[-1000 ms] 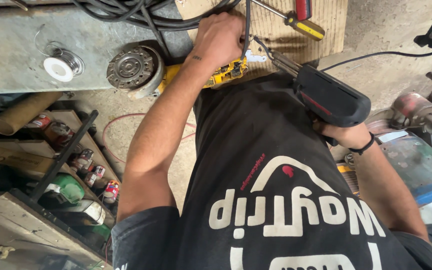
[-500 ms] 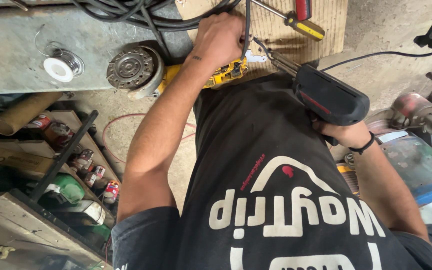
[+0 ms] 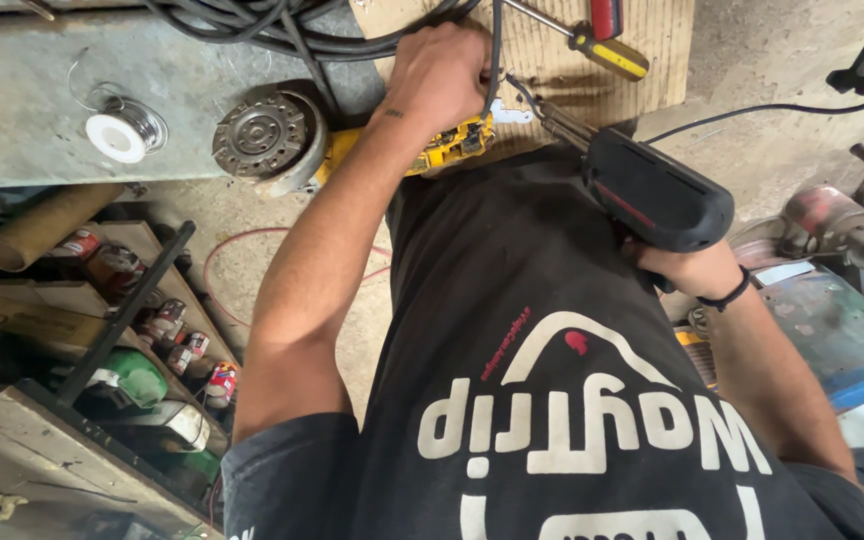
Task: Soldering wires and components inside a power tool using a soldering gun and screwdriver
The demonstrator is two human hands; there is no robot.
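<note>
My left hand [image 3: 439, 75] presses down on a yellow angle grinder [image 3: 432, 152] that lies on the grey workbench [image 3: 22, 110], its round disc guard [image 3: 264, 135] pointing left. A black cable runs up past my fingers. My right hand [image 3: 690, 270] grips the handle of a black soldering gun [image 3: 652, 195]. Its metal tip [image 3: 552, 118] reaches toward the yellow body near my left hand. My black printed shirt fills the lower middle of the view.
A spool of solder wire [image 3: 117, 135] sits on the workbench. A wooden board [image 3: 552, 50] carries a yellow-and-red screwdriver [image 3: 602, 45]. Black cables [image 3: 252, 25] coil at the top. Cans and clutter [image 3: 162, 330] fill the shelves at lower left. Metal parts [image 3: 832, 225] lie at right.
</note>
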